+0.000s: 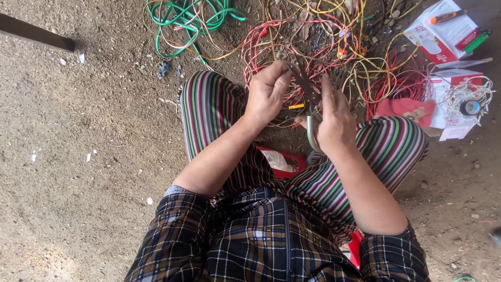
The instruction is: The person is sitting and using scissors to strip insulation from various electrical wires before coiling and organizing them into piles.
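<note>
Two hands meet above the person's striped knees: the left hand (267,94) pinches a thin wire (295,106) near its yellow-tipped end, and the right hand (334,120) is closed round a pair of pliers (309,99) — grey handle curving down from the palm. The pliers' long axis runs away from the body (jaws hidden in the tangle). The wire lies between both hands, equally near. Beyond, a heap of coloured wires (323,47) crowds the dirt floor (83,156) — open ground lies leftward

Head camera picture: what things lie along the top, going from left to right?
Dark plank → green wires → red wires → yellow and red wire tangle → red-and-white boxes → tape roll.
</note>
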